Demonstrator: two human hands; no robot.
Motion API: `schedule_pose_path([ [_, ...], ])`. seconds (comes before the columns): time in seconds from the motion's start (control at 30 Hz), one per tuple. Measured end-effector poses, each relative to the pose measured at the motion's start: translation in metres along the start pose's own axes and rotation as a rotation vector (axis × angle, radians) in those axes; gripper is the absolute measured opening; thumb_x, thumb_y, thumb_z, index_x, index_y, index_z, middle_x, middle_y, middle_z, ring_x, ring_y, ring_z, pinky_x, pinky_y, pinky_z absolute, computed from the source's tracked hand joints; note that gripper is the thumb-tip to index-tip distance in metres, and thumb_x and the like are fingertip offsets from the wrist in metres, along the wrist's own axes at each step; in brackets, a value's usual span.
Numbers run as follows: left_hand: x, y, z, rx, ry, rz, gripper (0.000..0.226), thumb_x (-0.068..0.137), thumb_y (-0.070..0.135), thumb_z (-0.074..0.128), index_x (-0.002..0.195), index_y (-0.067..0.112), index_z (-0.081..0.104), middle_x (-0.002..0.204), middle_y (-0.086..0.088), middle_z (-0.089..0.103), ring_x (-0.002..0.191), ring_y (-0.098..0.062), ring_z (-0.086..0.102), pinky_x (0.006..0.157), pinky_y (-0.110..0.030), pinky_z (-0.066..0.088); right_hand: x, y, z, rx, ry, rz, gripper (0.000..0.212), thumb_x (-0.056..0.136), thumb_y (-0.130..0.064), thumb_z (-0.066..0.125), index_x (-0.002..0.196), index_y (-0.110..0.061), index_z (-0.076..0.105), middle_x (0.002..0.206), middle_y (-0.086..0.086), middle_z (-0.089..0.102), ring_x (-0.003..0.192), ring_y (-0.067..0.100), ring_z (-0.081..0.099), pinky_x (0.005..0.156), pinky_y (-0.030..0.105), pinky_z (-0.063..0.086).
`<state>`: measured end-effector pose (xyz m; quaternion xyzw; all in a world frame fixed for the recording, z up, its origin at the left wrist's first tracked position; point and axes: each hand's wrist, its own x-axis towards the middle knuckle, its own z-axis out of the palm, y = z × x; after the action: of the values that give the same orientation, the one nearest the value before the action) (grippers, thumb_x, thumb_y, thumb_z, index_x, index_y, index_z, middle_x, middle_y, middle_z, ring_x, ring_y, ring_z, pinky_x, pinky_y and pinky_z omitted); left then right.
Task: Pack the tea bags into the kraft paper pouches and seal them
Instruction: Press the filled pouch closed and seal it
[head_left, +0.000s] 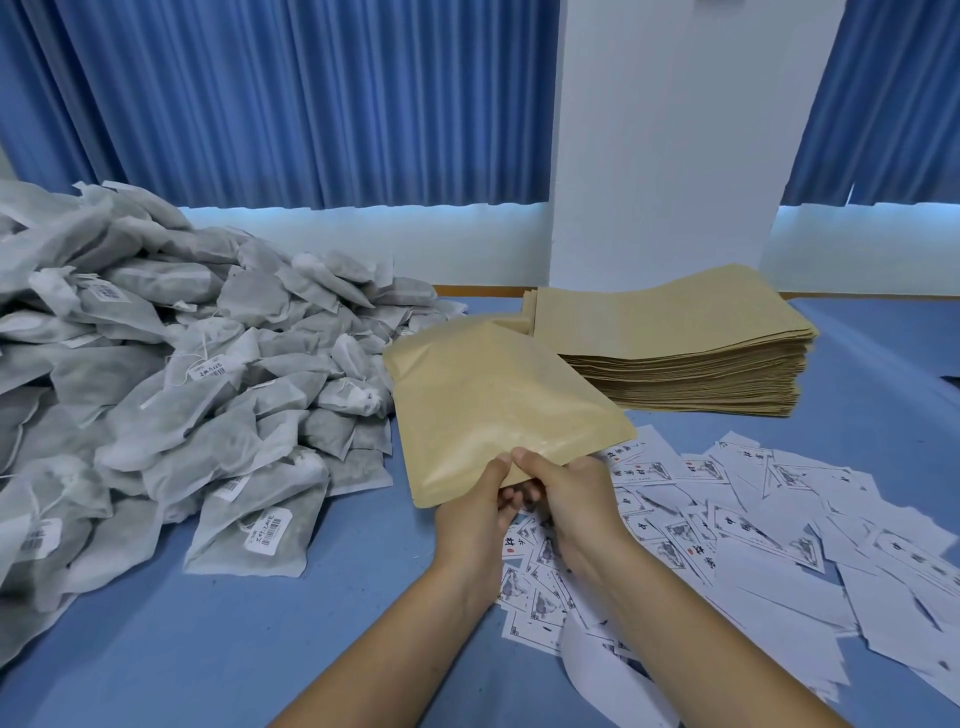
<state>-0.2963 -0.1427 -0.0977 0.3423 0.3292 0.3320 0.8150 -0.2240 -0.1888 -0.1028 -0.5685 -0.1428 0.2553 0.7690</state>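
A kraft paper pouch (483, 400) is held up over the middle of the blue table, tilted away from me. My left hand (475, 514) and my right hand (571, 499) both pinch its near edge, thumbs on top and side by side. A big heap of grey-white tea bags (171, 374) with small tags covers the left of the table. A thick stack of flat kraft pouches (685, 353) lies at the back right.
Loose white printed labels (769, 530) are scattered over the right of the blue table (260, 649), some under my hands. Blue curtains and a white pillar (675, 145) stand behind the table. Bare table surface lies at the near left.
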Motion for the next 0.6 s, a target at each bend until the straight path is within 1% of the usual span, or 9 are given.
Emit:
schedule_pose_path([
  [0.07,-0.0001,0.0014,0.0004,-0.024,0.020,0.019,0.009,0.086,0.007,0.068,0.078,0.005,0.065,0.056,0.000,0.064,0.047,-0.007,0.058,0.058,-0.018,0.053,0.0012,-0.0001,0.0005,-0.001,0.015,0.000,0.023,0.081,-0.006,0.071,0.065,-0.003,0.055,0.046,0.007,0.045,0.054,0.022,0.046,0.054,0.029,0.042],
  [0.17,0.0013,0.0039,0.0000,-0.026,0.048,0.032,0.007,0.085,0.002,0.067,0.080,0.005,0.064,0.058,0.001,0.063,0.047,-0.007,0.055,0.062,-0.020,0.052,0.0007,0.0016,0.0019,0.000,0.020,0.008,0.023,0.081,-0.006,0.071,0.064,-0.003,0.055,0.047,0.007,0.045,0.059,0.026,0.045,0.062,0.035,0.042],
  [0.23,0.0022,0.0053,-0.0007,-0.003,0.051,0.050,0.005,0.085,0.002,0.067,0.083,0.004,0.063,0.060,-0.001,0.060,0.052,-0.011,0.053,0.065,-0.021,0.052,-0.0006,0.0025,0.0025,0.032,0.022,0.006,0.016,0.080,-0.005,0.070,0.068,-0.003,0.060,0.048,0.008,0.046,0.063,0.029,0.045,0.066,0.040,0.042],
  [0.3,0.0026,0.0059,-0.0010,0.023,0.046,0.083,0.005,0.085,0.004,0.068,0.088,0.005,0.064,0.065,-0.002,0.061,0.053,-0.010,0.054,0.060,-0.020,0.052,-0.0020,0.0012,0.0029,0.039,0.034,-0.015,0.010,0.080,-0.005,0.070,0.073,-0.002,0.063,0.052,0.010,0.049,0.062,0.028,0.045,0.066,0.041,0.041],
  [0.37,0.0015,0.0057,-0.0008,0.020,0.036,0.098,0.005,0.086,0.006,0.068,0.091,0.006,0.065,0.067,0.000,0.065,0.050,-0.007,0.056,0.057,-0.019,0.052,-0.0031,-0.0010,0.0031,0.052,0.045,-0.033,0.007,0.080,-0.003,0.070,0.075,-0.002,0.065,0.058,0.012,0.052,0.057,0.024,0.046,0.063,0.038,0.041],
  [0.4,0.0010,0.0053,-0.0008,0.012,0.035,0.095,0.004,0.087,0.007,0.067,0.091,0.008,0.065,0.066,0.001,0.066,0.051,-0.007,0.057,0.057,-0.020,0.053,-0.0032,-0.0019,0.0028,0.058,0.049,-0.034,0.007,0.080,-0.003,0.070,0.075,-0.002,0.065,0.058,0.011,0.052,0.053,0.021,0.045,0.059,0.034,0.040],
  [0.5,0.0003,0.0044,-0.0019,0.020,0.062,0.114,0.005,0.089,0.012,0.065,0.093,0.015,0.064,0.067,0.004,0.067,0.056,-0.010,0.057,0.057,-0.023,0.052,-0.0026,-0.0033,0.0010,0.023,0.079,-0.016,0.012,0.082,-0.008,0.069,0.074,-0.004,0.062,0.048,0.004,0.046,0.043,0.016,0.040,0.042,0.022,0.034],
  [0.53,0.0010,0.0045,-0.0024,0.035,0.073,0.134,0.007,0.089,0.013,0.066,0.095,0.017,0.063,0.071,0.004,0.067,0.058,-0.011,0.056,0.058,-0.024,0.051,-0.0023,-0.0032,0.0006,0.013,0.088,-0.015,0.014,0.083,-0.009,0.069,0.074,-0.004,0.061,0.046,0.003,0.044,0.041,0.015,0.039,0.039,0.021,0.032],
  [0.6,0.0018,0.0062,-0.0034,0.060,0.089,0.168,0.013,0.088,0.012,0.067,0.099,0.016,0.063,0.079,0.002,0.067,0.059,-0.010,0.058,0.057,-0.022,0.050,-0.0013,-0.0026,-0.0003,0.025,0.089,-0.010,0.015,0.083,-0.010,0.069,0.075,-0.003,0.060,0.046,0.004,0.044,0.043,0.017,0.039,0.038,0.021,0.031],
])
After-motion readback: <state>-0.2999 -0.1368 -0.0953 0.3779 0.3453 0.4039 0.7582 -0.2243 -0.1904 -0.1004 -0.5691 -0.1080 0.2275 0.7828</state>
